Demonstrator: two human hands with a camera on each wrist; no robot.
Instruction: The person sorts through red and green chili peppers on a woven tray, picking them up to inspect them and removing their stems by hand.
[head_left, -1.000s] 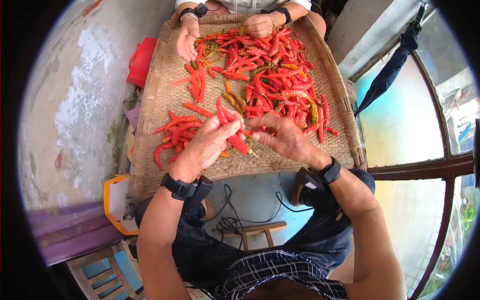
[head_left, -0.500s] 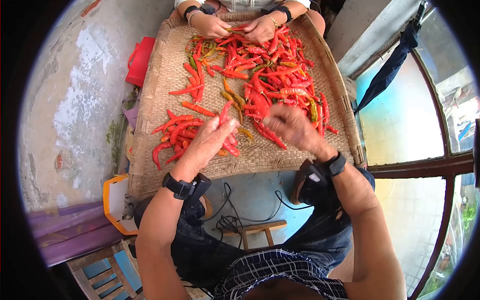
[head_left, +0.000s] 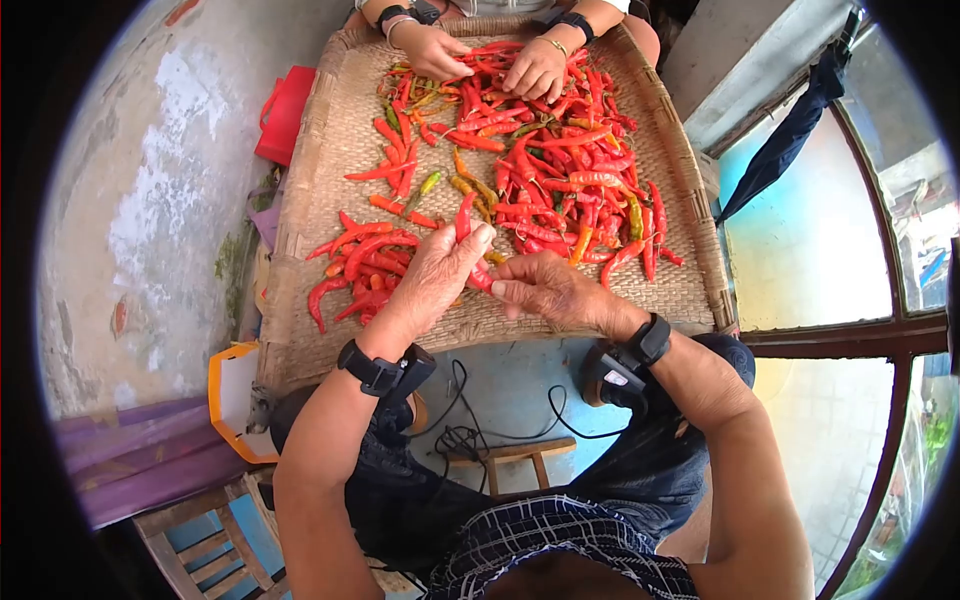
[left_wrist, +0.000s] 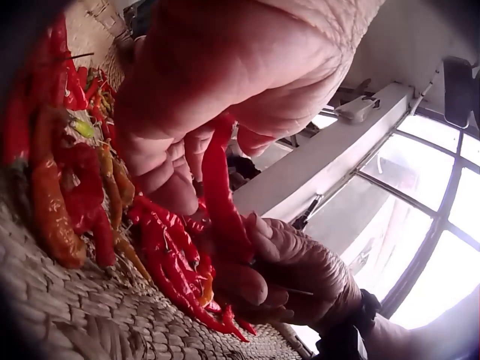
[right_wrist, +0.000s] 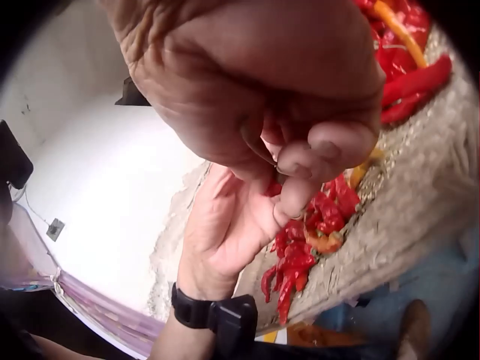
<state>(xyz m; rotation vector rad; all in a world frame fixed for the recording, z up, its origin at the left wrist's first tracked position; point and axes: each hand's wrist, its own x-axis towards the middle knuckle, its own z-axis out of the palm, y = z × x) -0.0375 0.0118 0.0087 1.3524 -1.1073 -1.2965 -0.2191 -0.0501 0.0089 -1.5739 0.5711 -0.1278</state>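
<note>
My left hand [head_left: 468, 250] grips a long red chili [head_left: 464, 222] that stands up above a woven tray [head_left: 320, 330]. My right hand [head_left: 505, 290] meets it from the right and pinches the chili's lower end between thumb and finger. In the left wrist view the left hand [left_wrist: 180, 172] holds the red chili [left_wrist: 219, 196] curled in its fingers, with the right hand [left_wrist: 289, 274] just below. The right wrist view shows the right hand [right_wrist: 300, 176] with fingertips pinched together against the left hand [right_wrist: 225, 225]; the chili end is hidden there.
A small heap of red chilies [head_left: 365, 265] lies left of my hands and a large heap [head_left: 550, 160] fills the tray's far right. Another person's hands [head_left: 535, 70] work at the far edge. A red bag [head_left: 280, 120], an orange-rimmed box [head_left: 232, 400] and a stool [head_left: 505, 462] surround the tray.
My right hand has come back from the large heap to the left hand and now pinches the chili's lower end. The left hand has kept its chili throughout.
</note>
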